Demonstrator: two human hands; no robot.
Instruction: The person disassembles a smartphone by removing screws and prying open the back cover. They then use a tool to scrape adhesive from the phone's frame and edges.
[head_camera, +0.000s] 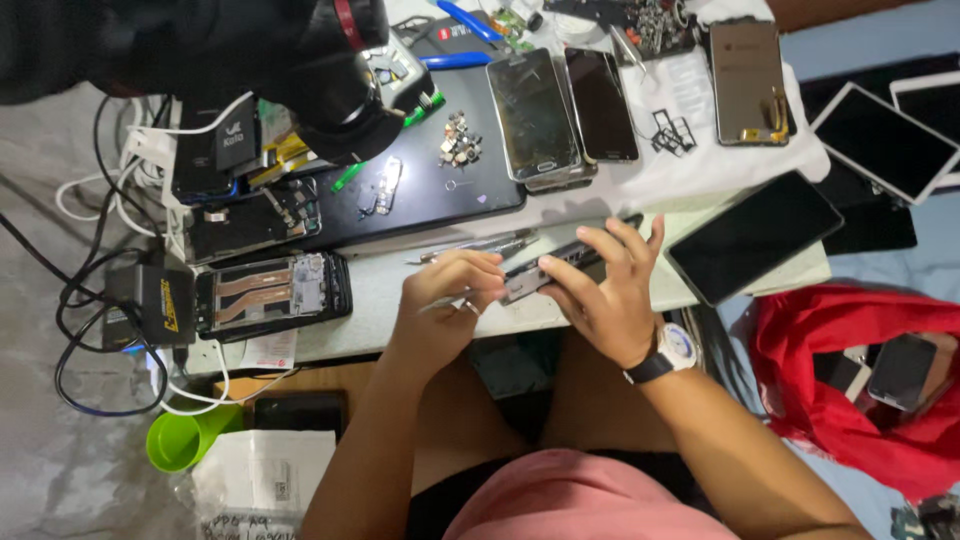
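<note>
Phone frame, dark and slim, sits mid-frame at the table's near edge, right hand fingers clamped around it for steadiness while left hand pinches a thin tool against its end.

The single view comes from a camera worn on the person's head, looking almost straight down and slightly forward over the near edge of the white worktop, close enough that the forearms and both hands fill the lower middle. The worktop's far edge runs out of the top of the picture, its left edge gives onto grey floor strewn with cables, and its right corner gives onto a blue surface. A dark, blurred lamp head sits very near the lens at top left, hiding that far corner.
</note>
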